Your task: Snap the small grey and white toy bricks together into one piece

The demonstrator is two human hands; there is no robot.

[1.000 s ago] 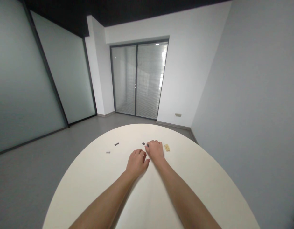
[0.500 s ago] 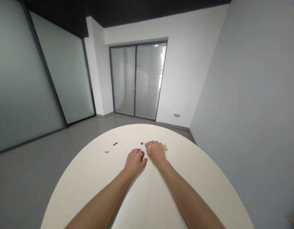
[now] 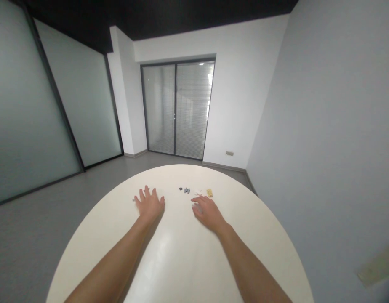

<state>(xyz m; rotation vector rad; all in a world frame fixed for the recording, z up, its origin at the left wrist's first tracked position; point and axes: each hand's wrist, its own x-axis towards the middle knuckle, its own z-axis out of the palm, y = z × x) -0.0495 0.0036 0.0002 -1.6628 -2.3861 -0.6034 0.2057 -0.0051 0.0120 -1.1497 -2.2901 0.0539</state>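
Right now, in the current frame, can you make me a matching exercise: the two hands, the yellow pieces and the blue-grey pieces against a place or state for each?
1. left hand
2. yellow pieces
3. right hand
4. blue-grey pieces

A. fingers curved, thumb below them
B. between a small dark piece and the white pieces
C. fingers spread wide
D. farthest right of the small pieces in view

Pairs: 1-C, 2-D, 3-A, 4-B

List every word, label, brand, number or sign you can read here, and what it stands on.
No readable text anywhere.
Yellow pieces, white pieces, grey pieces: too small to tell whether they carry markings.
Small wall plate: too small to make out.
Yellowish patch at lower right: blurred, nothing legible.
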